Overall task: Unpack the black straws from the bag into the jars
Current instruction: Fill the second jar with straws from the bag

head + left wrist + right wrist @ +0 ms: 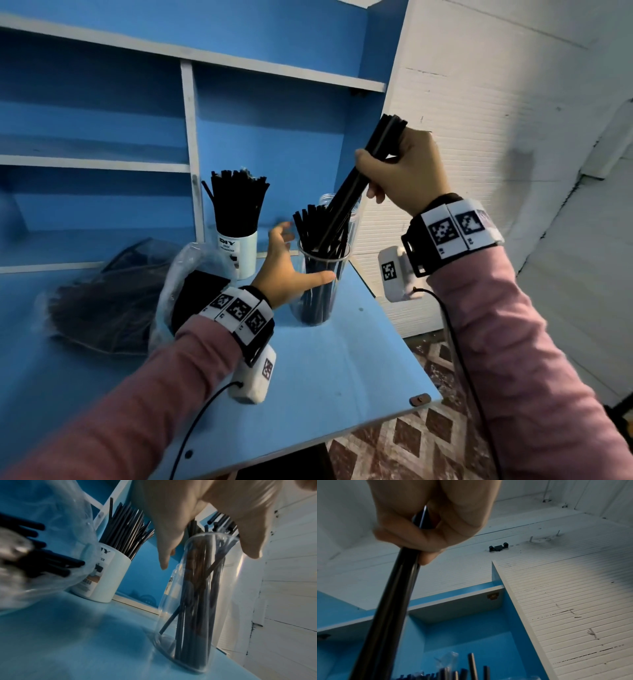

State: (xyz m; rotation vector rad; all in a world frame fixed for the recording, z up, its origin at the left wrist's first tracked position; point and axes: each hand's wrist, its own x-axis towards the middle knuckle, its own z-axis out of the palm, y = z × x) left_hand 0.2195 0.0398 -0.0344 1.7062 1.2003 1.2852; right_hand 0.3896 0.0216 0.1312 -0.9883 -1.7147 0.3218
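My right hand (400, 168) (426, 520) grips a bundle of black straws (356, 181) (388, 608) near its upper end. The bundle slants down and left, its lower ends inside a clear jar (318, 308) (197, 601) that holds several straws. My left hand (287, 274) (171, 507) is spread around the jar's upper part, thumb at the front and fingers behind it, fairly straight. A clear plastic bag (178, 274) (42, 547) with black straws inside lies left of that wrist.
A white labelled jar (245, 257) (106, 577) packed with straws stands behind and left of the clear jar. Another clear container (327, 200) stands behind it. A dark bag (102, 301) lies far left. The blue table (325, 377) ends close to the jar's right; shelves (188, 137) rise behind.
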